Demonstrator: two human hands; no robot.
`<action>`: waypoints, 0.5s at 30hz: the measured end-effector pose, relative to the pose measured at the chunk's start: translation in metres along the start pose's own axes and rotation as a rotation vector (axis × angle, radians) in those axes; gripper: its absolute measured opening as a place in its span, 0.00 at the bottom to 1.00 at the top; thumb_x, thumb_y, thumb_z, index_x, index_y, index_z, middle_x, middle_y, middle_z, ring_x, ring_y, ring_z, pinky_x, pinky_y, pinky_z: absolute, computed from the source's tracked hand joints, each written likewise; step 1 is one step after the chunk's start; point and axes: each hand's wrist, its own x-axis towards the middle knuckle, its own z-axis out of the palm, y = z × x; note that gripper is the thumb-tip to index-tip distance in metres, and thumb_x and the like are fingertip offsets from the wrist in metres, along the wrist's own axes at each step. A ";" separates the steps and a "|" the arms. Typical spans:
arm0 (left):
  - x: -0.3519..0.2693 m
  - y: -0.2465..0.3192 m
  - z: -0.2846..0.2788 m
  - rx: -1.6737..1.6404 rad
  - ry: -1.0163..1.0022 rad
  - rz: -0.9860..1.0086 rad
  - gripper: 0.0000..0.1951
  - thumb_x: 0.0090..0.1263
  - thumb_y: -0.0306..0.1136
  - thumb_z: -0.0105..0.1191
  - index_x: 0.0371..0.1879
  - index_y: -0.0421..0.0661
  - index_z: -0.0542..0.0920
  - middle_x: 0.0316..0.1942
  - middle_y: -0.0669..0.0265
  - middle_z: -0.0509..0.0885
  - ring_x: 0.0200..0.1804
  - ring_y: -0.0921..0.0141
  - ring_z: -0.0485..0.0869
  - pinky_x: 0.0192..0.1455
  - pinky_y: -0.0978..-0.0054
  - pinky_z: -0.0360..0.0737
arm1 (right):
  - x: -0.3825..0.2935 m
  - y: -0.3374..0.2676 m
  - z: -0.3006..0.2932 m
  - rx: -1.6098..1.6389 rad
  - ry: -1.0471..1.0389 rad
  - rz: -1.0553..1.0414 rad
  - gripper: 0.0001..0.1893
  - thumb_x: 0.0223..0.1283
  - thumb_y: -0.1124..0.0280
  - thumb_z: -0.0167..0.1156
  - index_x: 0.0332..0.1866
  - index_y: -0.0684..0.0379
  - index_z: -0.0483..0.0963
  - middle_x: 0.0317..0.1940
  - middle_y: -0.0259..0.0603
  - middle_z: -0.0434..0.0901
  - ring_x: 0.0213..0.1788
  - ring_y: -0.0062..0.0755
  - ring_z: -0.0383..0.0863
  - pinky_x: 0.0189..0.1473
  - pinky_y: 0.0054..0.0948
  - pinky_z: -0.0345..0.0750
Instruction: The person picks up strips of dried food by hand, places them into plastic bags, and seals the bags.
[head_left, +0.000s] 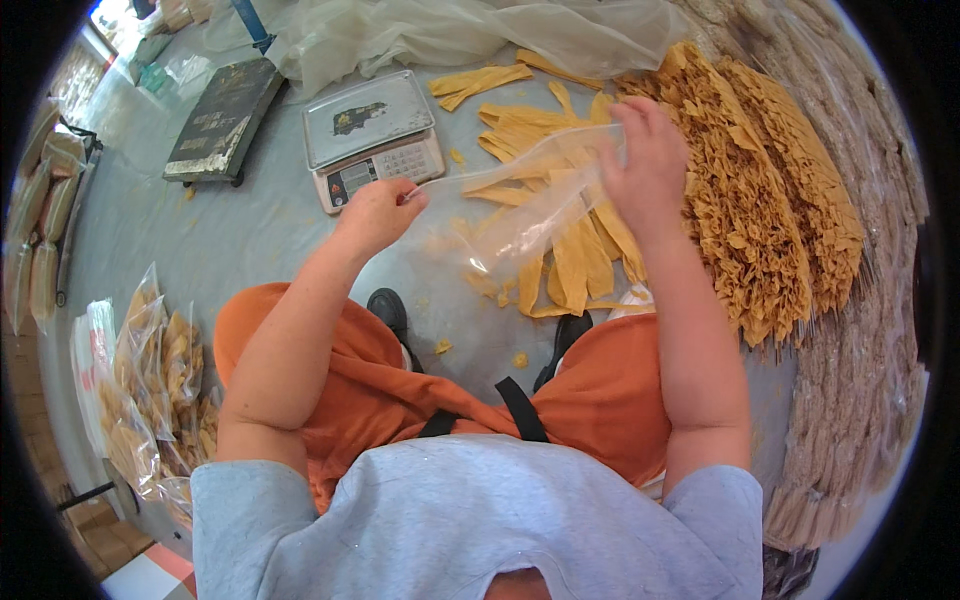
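A clear plastic bag (517, 217) is stretched out in front of me, and nothing can be made out inside it. My left hand (381, 214) pinches one corner between thumb and fingers, just in front of the digital scale. At the bag's other end is my right hand (646, 165), slightly blurred, with its fingers around the edge. Beneath and beyond the bag, yellow folded strips (577, 262), which look like dried bean curd sheet, lie spread on the grey floor. Some of them show through the plastic.
A digital scale (367, 120) with a metal pan stands ahead, beside a dark platform (225, 120). Skewered yellow frilled stacks (750, 202) and wrapped brownish bundles (832, 420) line the right. Filled clear bags (146, 375) stand at left. Plastic sheeting (465, 34) lies at the back.
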 end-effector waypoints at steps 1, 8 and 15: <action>0.000 0.002 0.002 -0.180 -0.108 -0.098 0.11 0.65 0.37 0.55 0.38 0.42 0.81 0.23 0.64 0.77 0.25 0.74 0.80 0.32 0.72 0.79 | 0.002 -0.027 -0.003 0.163 0.013 -0.094 0.14 0.50 0.65 0.64 0.42 0.56 0.77 0.43 0.41 0.79 0.48 0.42 0.77 0.52 0.41 0.71; 0.003 0.014 0.007 -0.436 -0.225 -0.236 0.13 0.70 0.42 0.52 0.38 0.46 0.82 0.24 0.73 0.76 0.21 0.79 0.74 0.24 0.79 0.77 | -0.043 -0.116 -0.003 0.524 -1.010 -0.053 0.12 0.58 0.63 0.62 0.40 0.61 0.77 0.35 0.43 0.81 0.36 0.34 0.81 0.39 0.33 0.77; -0.011 0.018 -0.011 -0.689 -0.266 0.048 0.39 0.63 0.48 0.60 0.70 0.47 0.57 0.66 0.54 0.65 0.66 0.64 0.66 0.64 0.66 0.69 | -0.011 -0.076 0.005 1.387 -0.731 0.574 0.12 0.67 0.64 0.53 0.39 0.63 0.76 0.34 0.37 0.82 0.34 0.24 0.81 0.38 0.25 0.78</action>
